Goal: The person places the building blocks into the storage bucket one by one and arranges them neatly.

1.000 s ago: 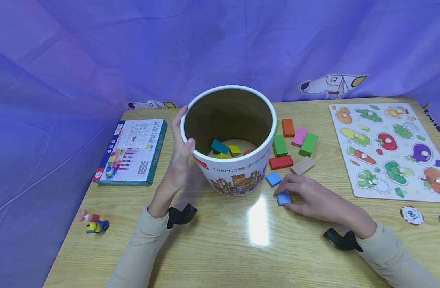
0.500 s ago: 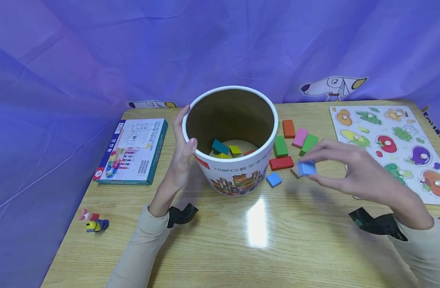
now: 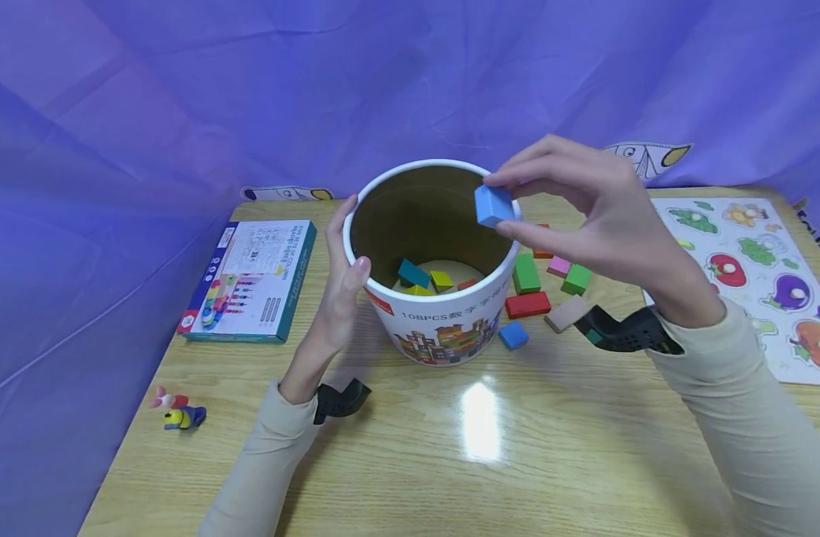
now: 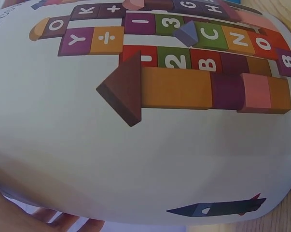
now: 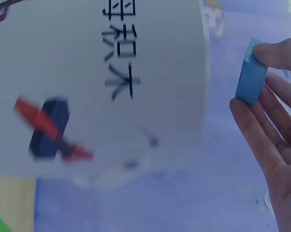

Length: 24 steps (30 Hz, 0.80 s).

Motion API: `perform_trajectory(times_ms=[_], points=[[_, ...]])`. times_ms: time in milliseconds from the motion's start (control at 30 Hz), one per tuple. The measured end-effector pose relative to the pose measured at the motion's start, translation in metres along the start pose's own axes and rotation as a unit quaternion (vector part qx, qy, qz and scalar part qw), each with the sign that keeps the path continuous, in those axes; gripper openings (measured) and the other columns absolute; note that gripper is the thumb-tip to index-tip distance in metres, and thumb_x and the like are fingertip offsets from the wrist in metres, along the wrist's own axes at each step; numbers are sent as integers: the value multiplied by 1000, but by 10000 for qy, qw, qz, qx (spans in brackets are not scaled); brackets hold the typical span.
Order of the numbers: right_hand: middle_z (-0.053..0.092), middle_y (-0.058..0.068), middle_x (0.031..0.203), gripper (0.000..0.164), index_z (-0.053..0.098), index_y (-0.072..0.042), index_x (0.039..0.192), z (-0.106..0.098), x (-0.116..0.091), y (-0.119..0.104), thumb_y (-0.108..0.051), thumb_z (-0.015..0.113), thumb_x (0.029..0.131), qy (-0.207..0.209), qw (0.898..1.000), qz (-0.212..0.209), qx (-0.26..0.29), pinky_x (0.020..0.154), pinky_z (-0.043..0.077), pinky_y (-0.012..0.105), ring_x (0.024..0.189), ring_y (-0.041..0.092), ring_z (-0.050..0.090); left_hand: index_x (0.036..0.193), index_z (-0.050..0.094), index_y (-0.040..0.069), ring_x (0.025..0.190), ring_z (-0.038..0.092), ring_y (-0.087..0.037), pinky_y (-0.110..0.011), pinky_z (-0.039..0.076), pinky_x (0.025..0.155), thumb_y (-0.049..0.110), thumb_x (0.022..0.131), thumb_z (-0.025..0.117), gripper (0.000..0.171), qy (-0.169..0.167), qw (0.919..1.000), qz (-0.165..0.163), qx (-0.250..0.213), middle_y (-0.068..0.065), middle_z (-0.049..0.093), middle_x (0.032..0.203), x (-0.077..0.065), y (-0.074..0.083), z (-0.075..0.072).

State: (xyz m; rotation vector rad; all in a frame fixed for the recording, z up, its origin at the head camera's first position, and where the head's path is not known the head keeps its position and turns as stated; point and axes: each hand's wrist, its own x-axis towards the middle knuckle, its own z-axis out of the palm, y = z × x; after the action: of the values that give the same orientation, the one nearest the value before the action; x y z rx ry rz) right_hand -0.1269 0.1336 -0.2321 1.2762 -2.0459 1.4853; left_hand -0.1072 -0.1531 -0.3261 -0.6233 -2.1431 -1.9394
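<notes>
My right hand pinches a light blue block between thumb and fingertips, at the right rim of a large white bucket. In the right wrist view the blue block appears beside the bucket's wall, thumb above and fingers below. My left hand grips the bucket's left side, thumb in front and fingers at the rim. The left wrist view has its fingers partly hidden behind the printed wall. Inside the bucket lie a teal block, yellow blocks and a reddish one.
Right of the bucket lie another blue block, a red block, green blocks, a pink block and a tan block. A vegetable puzzle board is farther right. At left are a boxed toy set and small figurines.
My right hand has picked the blue block up from the table, swung right, then carried it up and left to the bucket's rim. The left hand stays on the bucket.
</notes>
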Motion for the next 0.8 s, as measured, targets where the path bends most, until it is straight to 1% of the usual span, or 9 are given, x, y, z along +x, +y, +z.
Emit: perform_trajectory(times_ms=[67, 133, 233, 400, 600, 700, 800], points=[[66, 6, 105, 45, 69, 4, 110, 7, 8, 3, 19, 77, 68, -84, 9999, 0, -150, 89, 54, 23, 93, 13, 65, 153, 9, 24, 141, 26, -29, -63, 25, 112, 73, 83, 50, 95, -16, 10000, -18, 24, 2, 22, 155, 0, 0, 0], [66, 6, 104, 43, 70, 2, 110, 13, 14, 7, 15, 78, 69, -168, 9996, 3, -242, 88, 54, 23, 93, 12, 65, 153, 9, 24, 141, 26, -28, -63, 25, 112, 73, 83, 50, 95, -27, 10000, -31, 66, 2, 21, 155, 0, 0, 0], [66, 9, 104, 42, 70, 3, 110, 18, 19, 11, 14, 78, 70, -233, 9996, 19, -163, 89, 54, 27, 94, 13, 65, 153, 9, 25, 141, 26, -28, -64, 26, 112, 73, 83, 49, 94, -34, 9999, -36, 99, 3, 21, 155, 0, 0, 0], [66, 12, 105, 41, 69, 5, 109, 21, 21, 16, 15, 78, 70, -198, 9998, 81, 18, 90, 55, 30, 95, 16, 65, 153, 9, 25, 141, 26, -29, -64, 27, 111, 73, 83, 49, 94, -29, 9999, -18, 121, 3, 20, 155, 0, 1, 1], [65, 11, 105, 40, 70, 5, 109, 20, 21, 19, 14, 78, 70, -243, 9996, 100, 33, 90, 55, 29, 95, 16, 65, 154, 9, 24, 141, 26, -29, -64, 26, 111, 75, 83, 48, 95, -3, 9999, 3, 132, 3, 20, 155, 1, 2, 1], [67, 8, 105, 38, 71, 1, 108, 21, 22, 20, 11, 78, 72, -381, 9992, -7, -155, 91, 53, 26, 97, 15, 64, 154, 9, 24, 141, 26, -29, -64, 26, 112, 75, 83, 48, 96, -17, 9999, -14, 115, 3, 20, 155, 1, 2, 1], [68, 5, 106, 36, 72, -2, 108, 23, 23, 20, 7, 79, 74, -474, 9984, -90, -311, 89, 52, 25, 98, 13, 66, 154, 9, 24, 141, 27, -29, -64, 25, 112, 74, 83, 48, 96, -12, 10000, -5, 67, 2, 20, 155, 0, 1, 1]])
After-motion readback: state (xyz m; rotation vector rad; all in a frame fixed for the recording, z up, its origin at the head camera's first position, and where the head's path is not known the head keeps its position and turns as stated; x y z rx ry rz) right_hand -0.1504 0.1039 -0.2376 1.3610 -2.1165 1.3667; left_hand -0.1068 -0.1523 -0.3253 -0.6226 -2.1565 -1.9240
